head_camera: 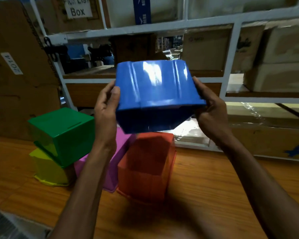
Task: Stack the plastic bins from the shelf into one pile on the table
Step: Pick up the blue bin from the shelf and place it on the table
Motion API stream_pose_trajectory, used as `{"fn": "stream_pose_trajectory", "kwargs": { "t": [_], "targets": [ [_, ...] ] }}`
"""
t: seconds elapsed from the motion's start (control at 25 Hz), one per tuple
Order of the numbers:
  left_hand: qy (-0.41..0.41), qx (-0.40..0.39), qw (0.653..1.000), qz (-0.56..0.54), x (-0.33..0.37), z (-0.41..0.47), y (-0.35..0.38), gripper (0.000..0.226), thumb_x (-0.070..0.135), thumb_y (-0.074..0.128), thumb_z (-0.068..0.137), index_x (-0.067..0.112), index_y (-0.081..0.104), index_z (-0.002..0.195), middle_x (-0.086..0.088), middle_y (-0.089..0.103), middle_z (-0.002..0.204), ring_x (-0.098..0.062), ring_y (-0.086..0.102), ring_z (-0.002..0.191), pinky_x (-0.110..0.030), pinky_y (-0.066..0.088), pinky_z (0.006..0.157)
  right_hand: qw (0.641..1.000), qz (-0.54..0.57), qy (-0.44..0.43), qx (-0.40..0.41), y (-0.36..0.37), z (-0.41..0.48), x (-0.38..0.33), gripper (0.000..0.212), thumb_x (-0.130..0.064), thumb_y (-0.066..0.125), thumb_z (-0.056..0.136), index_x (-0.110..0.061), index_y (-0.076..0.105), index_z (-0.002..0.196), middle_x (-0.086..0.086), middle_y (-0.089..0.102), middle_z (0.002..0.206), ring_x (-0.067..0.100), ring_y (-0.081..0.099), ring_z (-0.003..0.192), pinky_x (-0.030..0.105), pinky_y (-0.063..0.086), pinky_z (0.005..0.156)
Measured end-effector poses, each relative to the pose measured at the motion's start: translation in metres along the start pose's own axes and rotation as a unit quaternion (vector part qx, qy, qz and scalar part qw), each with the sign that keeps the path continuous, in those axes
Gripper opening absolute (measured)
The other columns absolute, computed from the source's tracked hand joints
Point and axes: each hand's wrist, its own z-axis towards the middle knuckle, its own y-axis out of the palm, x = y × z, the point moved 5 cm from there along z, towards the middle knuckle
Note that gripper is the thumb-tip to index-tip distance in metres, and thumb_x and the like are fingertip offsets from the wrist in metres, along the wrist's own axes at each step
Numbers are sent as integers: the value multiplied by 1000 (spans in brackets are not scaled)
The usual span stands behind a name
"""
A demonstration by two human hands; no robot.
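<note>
A blue plastic bin (154, 94) hangs in the air at the centre, tilted, with its underside toward me. My left hand (107, 107) grips its left edge and my right hand (209, 107) grips its right edge. Directly below it an orange bin (148, 168) stands upside down on the wooden table (214, 195). A pink bin (114, 159) lies just left of the orange one, partly hidden by my left forearm. Further left a green bin (64, 135) rests tilted on top of a yellow bin (48, 168).
A white metal shelf rack (231, 54) with cardboard boxes (283, 49) stands behind the table. More large cardboard boxes (16, 66) rise at the left. A clear-wrapped bundle (188, 133) lies behind the orange bin. A grey wrapped item (5, 225) sits at the front left corner.
</note>
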Motion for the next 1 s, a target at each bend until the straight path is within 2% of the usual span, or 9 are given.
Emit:
{"fn": "stream_pose_trajectory", "kwargs": {
  "t": [0.08,0.2,0.4,0.52,0.6,0.68,0.76,0.84,1.0],
  "targets": [
    [30,-93,995,28,10,-13,18,55,51,51,100,23,51,147,5,60,145,-10,59,130,-28,51,100,994,2,33,107,-18,-7,6,62,7,62,92,-15,52,148,-8,56,143,10,53,135,35,56,101],
    [96,-171,967,161,4,-40,33,67,37,72,92,29,43,152,10,48,155,-3,48,139,-15,45,104,970,68,120,198,-45,-23,14,41,4,61,94,-20,64,127,-9,65,122,12,63,120,40,59,97],
    [189,-86,939,276,-31,-67,27,42,11,69,93,19,65,134,4,70,130,-13,68,116,-42,59,94,937,151,218,228,-80,-57,20,37,-7,65,95,-21,56,128,-4,67,114,17,68,113,27,62,76],
    [98,-8,977,190,-37,-62,28,31,12,66,96,23,69,125,11,74,113,-5,73,98,-33,61,83,941,189,204,192,-80,-76,6,42,-8,67,94,-23,55,131,-1,71,123,16,67,120,26,60,85],
    [18,19,994,102,-52,-56,32,29,5,67,94,17,72,120,11,74,106,3,71,95,-23,59,83,972,132,158,111,-70,-96,-13,54,-2,61,96,-20,49,145,-3,64,138,12,61,129,28,57,97],
    [-57,12,998,22,-76,-57,42,28,-3,66,92,10,70,116,0,75,106,-5,71,95,-25,56,87,991,-25,124,32,-56,-122,-31,69,-9,57,100,-38,32,157,-19,48,149,5,53,133,31,54,102],
    [-141,-6,989,-50,-110,-66,53,27,-11,61,92,6,65,113,-9,72,104,-13,68,91,-32,52,90,967,-234,94,25,-50,-143,-39,74,-22,58,98,-50,23,157,-15,41,147,10,44,134,35,46,105],
    [-215,-22,972,-94,-138,-85,65,26,-13,58,93,9,64,108,-7,73,97,-16,66,87,-37,51,92,941,-323,98,24,-49,-156,-44,77,-29,60,97,-52,19,158,-6,37,140,13,42,124,32,46,97],
    [-282,-68,951,-108,-155,-125,92,27,-8,60,95,17,66,100,-3,74,94,-20,66,86,-41,50,91,932,-317,173,44,-82,-174,-43,74,-22,65,96,-48,29,156,-9,39,118,-1,47,95,23,49,78]
  ]
}}
